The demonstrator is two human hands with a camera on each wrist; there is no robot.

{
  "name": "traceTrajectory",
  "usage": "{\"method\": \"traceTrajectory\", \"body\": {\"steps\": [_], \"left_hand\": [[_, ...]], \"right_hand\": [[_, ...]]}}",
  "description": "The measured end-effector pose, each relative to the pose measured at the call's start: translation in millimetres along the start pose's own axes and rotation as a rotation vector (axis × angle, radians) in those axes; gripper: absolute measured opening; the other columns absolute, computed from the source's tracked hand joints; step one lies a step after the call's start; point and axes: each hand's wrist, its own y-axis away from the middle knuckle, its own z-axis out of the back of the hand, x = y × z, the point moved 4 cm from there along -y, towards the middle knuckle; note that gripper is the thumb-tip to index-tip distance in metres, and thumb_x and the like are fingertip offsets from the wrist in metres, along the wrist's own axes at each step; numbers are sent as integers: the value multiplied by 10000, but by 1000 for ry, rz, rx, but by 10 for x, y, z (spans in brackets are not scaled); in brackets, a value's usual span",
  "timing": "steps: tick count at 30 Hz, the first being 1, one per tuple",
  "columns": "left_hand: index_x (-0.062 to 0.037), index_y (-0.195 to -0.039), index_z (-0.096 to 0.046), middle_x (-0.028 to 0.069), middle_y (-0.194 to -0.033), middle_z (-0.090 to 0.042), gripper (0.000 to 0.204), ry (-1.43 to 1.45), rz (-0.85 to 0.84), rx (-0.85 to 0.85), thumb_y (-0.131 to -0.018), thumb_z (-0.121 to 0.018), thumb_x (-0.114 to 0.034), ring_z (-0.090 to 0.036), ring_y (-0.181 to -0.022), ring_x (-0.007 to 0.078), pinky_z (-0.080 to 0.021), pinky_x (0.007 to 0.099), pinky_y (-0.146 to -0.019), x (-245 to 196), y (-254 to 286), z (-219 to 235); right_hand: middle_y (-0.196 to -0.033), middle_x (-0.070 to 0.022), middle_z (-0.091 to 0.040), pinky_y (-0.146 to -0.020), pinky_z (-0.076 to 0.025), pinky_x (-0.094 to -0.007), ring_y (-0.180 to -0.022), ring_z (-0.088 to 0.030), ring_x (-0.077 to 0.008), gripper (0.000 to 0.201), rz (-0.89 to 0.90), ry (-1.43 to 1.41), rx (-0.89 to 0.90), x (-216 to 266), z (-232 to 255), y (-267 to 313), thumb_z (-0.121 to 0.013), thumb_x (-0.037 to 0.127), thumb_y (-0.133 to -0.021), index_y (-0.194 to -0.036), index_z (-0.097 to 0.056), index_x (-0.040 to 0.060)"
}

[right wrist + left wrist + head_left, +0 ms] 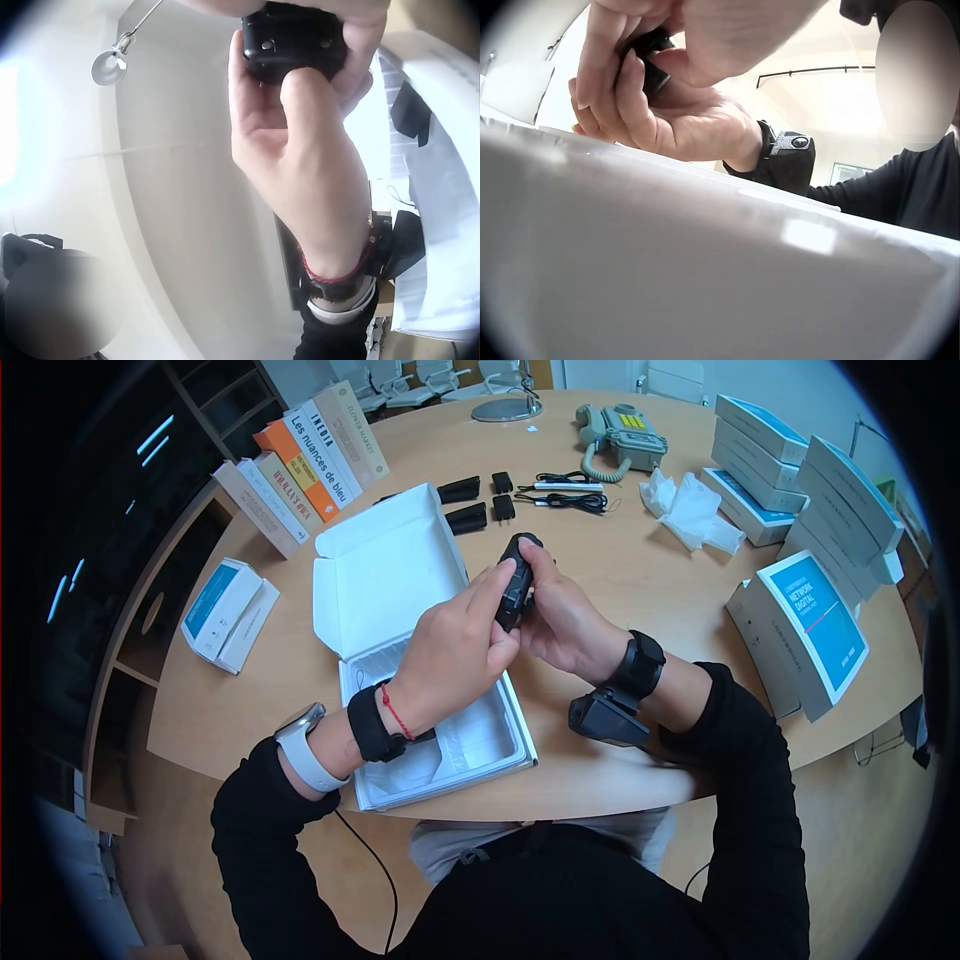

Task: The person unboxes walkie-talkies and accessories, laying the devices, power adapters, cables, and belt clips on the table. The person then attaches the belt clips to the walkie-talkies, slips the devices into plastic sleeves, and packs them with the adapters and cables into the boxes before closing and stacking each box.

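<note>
Both hands hold a small black device (pixel 515 588) above the table. Its dark casing carries two small metal screws or studs, seen in the right wrist view on the black device (pixel 294 46). My left hand (pixel 452 640) pinches its near side, thumb and fingers curled around it. From the other side my right hand (pixel 568 618) grips it, thumb along the top. Fingers cover much of the device in the left wrist view. Below the left hand lies an open white box (pixel 522 735) with a molded insert, its lid (pixel 385 575) raised toward the back.
Black pieces (pixel 466 518), adapters (pixel 503 508) and coiled cables (pixel 575 502) lie beyond the box. Crumpled white tissue (pixel 690 510) and a telephone (pixel 625 435) are at back right. Blue-and-white boxes (pixel 815 615) stand right; books (pixel 300 460) and another box (pixel 230 615) stand left.
</note>
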Motion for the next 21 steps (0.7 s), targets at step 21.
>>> {"method": "traceTrajectory", "body": {"steps": [21], "left_hand": [[34, -1229, -435, 224, -1014, -584, 537, 24, 42, 6, -706, -556, 7, -608, -784, 379, -509, 400, -673, 35, 10, 42]], "right_hand": [[-951, -116, -536, -742, -562, -401, -860, -618, -236, 437, -3, -5, 70, 0, -12, -8, -391, 447, -953, -1030, -430, 19]]}}
